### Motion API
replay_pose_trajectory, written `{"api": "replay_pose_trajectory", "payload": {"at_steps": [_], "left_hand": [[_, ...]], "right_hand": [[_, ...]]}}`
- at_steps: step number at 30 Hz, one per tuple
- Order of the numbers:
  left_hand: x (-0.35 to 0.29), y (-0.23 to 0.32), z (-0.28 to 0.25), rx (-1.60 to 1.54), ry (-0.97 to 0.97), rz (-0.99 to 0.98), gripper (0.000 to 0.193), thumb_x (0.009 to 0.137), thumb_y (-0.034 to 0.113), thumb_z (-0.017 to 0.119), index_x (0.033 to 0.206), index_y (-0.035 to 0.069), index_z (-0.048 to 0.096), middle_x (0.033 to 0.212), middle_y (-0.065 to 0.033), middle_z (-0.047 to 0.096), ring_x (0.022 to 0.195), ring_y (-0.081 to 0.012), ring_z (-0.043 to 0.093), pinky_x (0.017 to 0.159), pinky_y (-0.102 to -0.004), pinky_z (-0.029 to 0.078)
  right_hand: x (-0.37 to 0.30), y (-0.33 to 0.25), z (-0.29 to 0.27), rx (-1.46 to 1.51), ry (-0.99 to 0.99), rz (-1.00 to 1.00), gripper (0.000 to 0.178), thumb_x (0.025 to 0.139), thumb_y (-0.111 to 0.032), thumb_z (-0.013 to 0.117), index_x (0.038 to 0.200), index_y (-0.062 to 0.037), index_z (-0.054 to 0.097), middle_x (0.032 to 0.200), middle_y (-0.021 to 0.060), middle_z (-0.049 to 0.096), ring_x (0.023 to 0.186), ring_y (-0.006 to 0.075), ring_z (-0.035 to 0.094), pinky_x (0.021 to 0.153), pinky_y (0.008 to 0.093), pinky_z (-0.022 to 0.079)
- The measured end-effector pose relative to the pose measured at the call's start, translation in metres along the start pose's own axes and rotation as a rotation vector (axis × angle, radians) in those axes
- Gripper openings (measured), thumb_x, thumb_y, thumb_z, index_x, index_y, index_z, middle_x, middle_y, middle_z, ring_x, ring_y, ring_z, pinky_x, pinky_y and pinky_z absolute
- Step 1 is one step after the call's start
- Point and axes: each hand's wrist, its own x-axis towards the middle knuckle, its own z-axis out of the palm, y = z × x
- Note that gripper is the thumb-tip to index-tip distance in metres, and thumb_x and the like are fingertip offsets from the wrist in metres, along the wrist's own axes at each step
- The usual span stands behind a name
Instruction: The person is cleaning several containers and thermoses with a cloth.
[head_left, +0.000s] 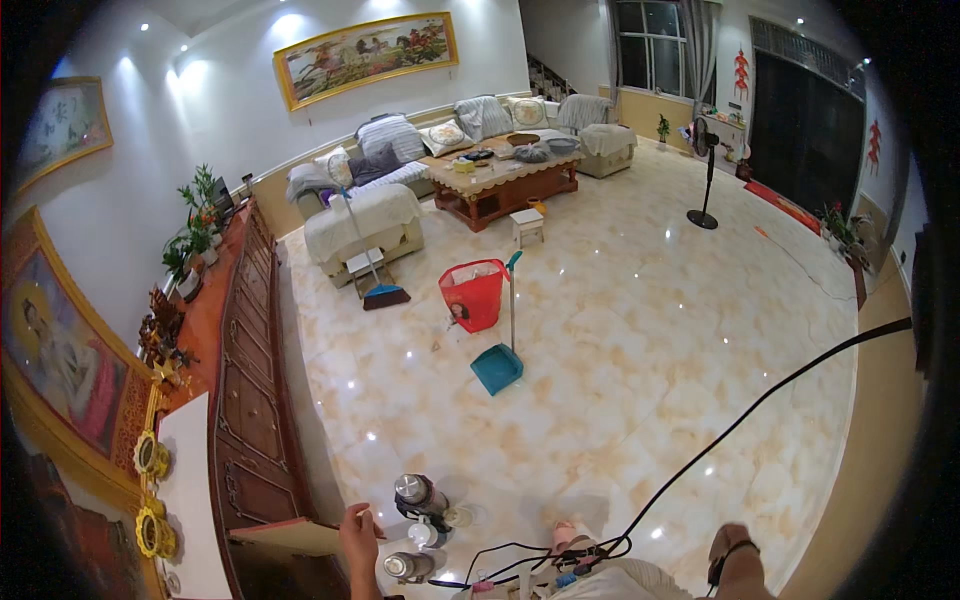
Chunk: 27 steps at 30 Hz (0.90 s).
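Note:
My left hand (358,530) is at the bottom of the view, holding the edge of an open wooden cabinet door (290,537) on the long dark sideboard (250,400). Just right of it, two steel thermos flasks (420,494) (405,567) stand on the marble floor. My right hand (728,540) hangs low at the lower right with a dark band on the wrist. Its fingers are curled under and nothing shows in it. My sandalled foot (570,535) is between the hands.
A black cable (760,400) runs across the floor to a power strip by my foot. Mid-floor stand a red basket (472,293), a teal dustpan (497,366) and a broom (383,295). Sofas, a coffee table (500,185) and a standing fan (704,170) are farther back.

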Motion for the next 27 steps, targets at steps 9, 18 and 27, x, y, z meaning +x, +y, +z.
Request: {"api": "replay_pose_trajectory", "payload": {"at_steps": [9, 18, 27], "left_hand": [[0.018, 0.048, 0.114, 0.088, -0.282, 0.077, 0.023, 0.077, 0.008, 0.059, 0.098, 0.0, 0.055, 0.086, -0.0103, 0.058, 0.075, -0.0174, 0.058, 0.067, -0.0267, 0.046], [0.034, 0.147, 0.222, 0.21, -0.394, 0.152, 0.026, 0.078, 0.01, 0.06, 0.102, 0.002, 0.054, 0.095, -0.0118, 0.058, 0.077, -0.0197, 0.059, 0.065, -0.0286, 0.046], [0.102, 0.161, 0.255, 0.287, -0.313, 0.0, 0.023, 0.077, 0.012, 0.06, 0.098, 0.001, 0.056, 0.092, -0.0124, 0.059, 0.076, -0.022, 0.06, 0.066, -0.0304, 0.047]], "right_hand": [[0.064, 0.019, 0.0, -0.41, -0.035, 0.086, 0.036, 0.076, -0.035, 0.054, 0.058, -0.0043, 0.054, 0.053, 0.0096, 0.049, 0.047, 0.0236, 0.046, 0.043, 0.04, 0.037], [0.107, -0.206, 0.12, -0.131, -0.223, -0.311, 0.033, 0.077, -0.03, 0.054, 0.083, 0.0028, 0.056, 0.071, 0.0083, 0.056, 0.065, 0.0202, 0.053, 0.056, 0.0321, 0.043], [0.15, -0.307, 0.231, -0.016, -0.459, -0.298, 0.055, 0.07, -0.042, 0.057, 0.099, 0.0053, 0.055, 0.085, 0.0163, 0.059, 0.079, 0.0279, 0.057, 0.065, 0.0392, 0.047]]}}
